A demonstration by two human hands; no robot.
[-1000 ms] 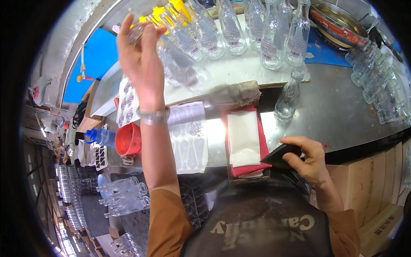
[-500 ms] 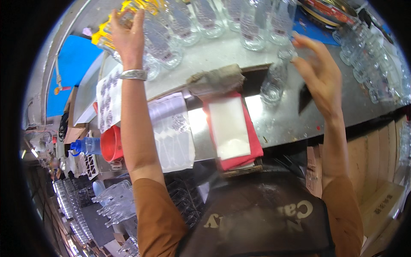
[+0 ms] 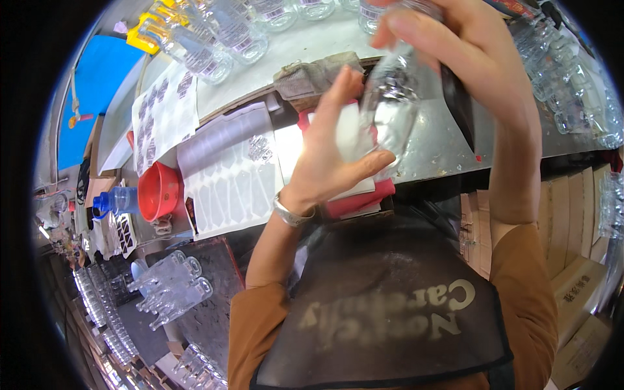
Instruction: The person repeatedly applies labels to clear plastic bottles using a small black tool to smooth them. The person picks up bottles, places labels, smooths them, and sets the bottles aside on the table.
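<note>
My right hand [image 3: 471, 55] is closed around the upper part of a clear glass bottle [image 3: 393, 97], which tilts with its base toward me; motion smears it a little. Just left of the bottle, my left hand [image 3: 328, 146] stands open, thumb and fingers spread apart. Whether it touches the glass I cannot tell. Under the hands lies a pad with a red cloth [image 3: 383, 193] and a white sheet, partly hidden. Left of it are sheets of clear labels [image 3: 227, 188]. Labelled glass bottles [image 3: 244, 39] stand at the back.
A folded grey cloth [image 3: 315, 77] lies behind the pad. A red bowl [image 3: 158, 192] and a blue-capped bottle [image 3: 120, 201] sit at left, near a dark-printed label sheet [image 3: 162, 114]. More clear bottles [image 3: 565, 84] crowd the right; cardboard boxes [image 3: 562, 214] stand below the table edge.
My left hand has come from the bottles at the back left to the middle. My right hand has taken hold of the bottle that stood on the table and raised it.
</note>
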